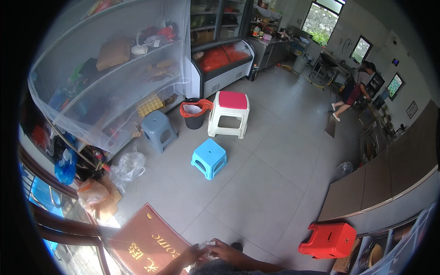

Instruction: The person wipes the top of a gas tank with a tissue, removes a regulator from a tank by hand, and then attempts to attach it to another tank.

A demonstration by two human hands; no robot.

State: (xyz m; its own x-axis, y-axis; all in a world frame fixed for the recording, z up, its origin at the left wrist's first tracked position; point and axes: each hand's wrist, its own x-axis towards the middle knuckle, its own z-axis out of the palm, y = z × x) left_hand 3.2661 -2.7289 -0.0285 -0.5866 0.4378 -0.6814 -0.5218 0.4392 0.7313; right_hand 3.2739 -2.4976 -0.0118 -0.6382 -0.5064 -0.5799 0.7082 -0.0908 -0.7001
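Close to my body, at the bottom of the view, my left hand (pixel 193 255) and my right hand (pixel 223 250) meet around a crumpled white thing (pixel 207 244). It looks like thin tissue or plastic; which one I cannot tell. Both hands pinch it between the fingers. Beneath and left of them lies a brown doormat (pixel 147 237) with gold writing. A dark shoe tip (pixel 237 246) shows just past my right hand. Farther ahead on the tiled floor stands a small light-blue plastic stool (pixel 209 153).
Beyond are a grey stool (pixel 155 120), a black bin (pixel 194 122) with a red bag, and a white stool (pixel 229 118) with a pink seat. Netted shelving (pixel 113 77) lines the left; a chest freezer (pixel 225 82) stands behind. A red stool (pixel 331 240) lies right. A person (pixel 355 86) bends far off.
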